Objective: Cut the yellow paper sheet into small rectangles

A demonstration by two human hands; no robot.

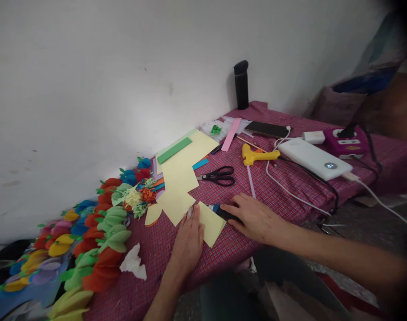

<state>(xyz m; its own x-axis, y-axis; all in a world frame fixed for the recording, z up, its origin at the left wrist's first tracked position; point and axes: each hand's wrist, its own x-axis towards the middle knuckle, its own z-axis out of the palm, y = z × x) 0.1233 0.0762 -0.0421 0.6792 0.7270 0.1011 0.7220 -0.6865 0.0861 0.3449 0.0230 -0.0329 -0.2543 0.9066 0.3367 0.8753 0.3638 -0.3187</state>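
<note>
My left hand (187, 243) lies flat on pale yellow paper, fingers stretched out and close together. Under and beside its fingertips is a folded pale yellow piece (212, 225), near the table's front edge. My right hand (252, 218) is closed over a black tool with a blue end (227, 215); the fingers partly cover it, and its exact kind is hard to make out. That tool's blue end is at the upper right corner of the folded piece. Black-handled scissors (220, 176) lie beyond my hands, their blades partly under the larger cut yellow paper (178, 178).
Colourful paper fruit shapes (113, 223) crowd the left side, with crumpled white tissue (134, 262) nearby. A yellow glue gun (257, 154), white power bank (313, 158), cables, phone (268, 129) and purple power socket (345, 141) occupy the right. A black bottle (241, 87) stands by the wall.
</note>
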